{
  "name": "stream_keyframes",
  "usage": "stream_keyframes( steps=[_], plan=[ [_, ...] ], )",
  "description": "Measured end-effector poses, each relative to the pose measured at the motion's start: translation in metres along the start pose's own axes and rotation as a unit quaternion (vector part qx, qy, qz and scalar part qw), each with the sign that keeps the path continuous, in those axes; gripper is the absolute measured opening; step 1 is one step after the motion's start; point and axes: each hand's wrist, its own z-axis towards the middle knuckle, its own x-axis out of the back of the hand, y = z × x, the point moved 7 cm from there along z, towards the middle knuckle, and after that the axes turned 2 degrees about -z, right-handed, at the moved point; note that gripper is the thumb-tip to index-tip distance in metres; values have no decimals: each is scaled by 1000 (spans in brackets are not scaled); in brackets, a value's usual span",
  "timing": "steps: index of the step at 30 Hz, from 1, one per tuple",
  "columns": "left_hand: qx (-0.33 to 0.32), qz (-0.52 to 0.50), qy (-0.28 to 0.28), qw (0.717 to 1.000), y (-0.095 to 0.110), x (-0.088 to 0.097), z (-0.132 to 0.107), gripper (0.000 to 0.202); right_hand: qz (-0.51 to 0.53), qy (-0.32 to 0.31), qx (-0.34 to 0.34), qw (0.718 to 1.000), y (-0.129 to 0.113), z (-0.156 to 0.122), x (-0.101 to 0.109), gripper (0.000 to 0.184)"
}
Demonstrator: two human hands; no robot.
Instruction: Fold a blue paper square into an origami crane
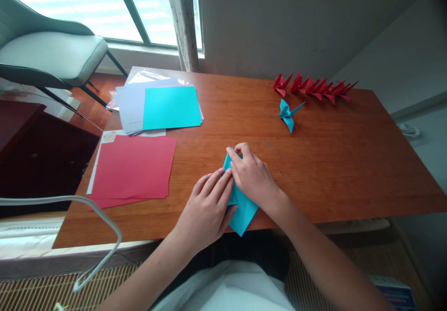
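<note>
A bright blue sheet of origami paper (243,213), folded into a narrow kite-like shape, lies at the table's front edge with a point toward me. My left hand (209,204) presses on its left side, fingers together along the upper part and thumb on the lower part. At the far tip, my right hand (252,173) pinches the paper with bent fingers. Both hands cover much of the folds between them. Farther off to the right stands a finished blue paper crane (287,114), touched by neither hand.
Several red paper cranes (316,87) line the back right of the wooden table (349,162). On the left lie red sheets (134,169) and a stack topped by a blue sheet (172,107). A white cable-like tube (101,213) curves at lower left; a chair (52,55) stands beyond.
</note>
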Motion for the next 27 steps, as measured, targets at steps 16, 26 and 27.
stream_keyframes(
  steps=[16, 26, 27],
  plan=[
    [1, 1, 0, 1000, 0, 1, 0, 54, 13, -21, -32, 999, 3, 5, 0, 47],
    [3, 3, -6, 1000, -1, -1, -1, 53, 156, 74, -12, 985, 33, 17, 13, 37],
    [4, 4, -7, 1000, -1, 0, -1, 53, 158, 82, -10, 984, 35, 19, 13, 36]
  ],
)
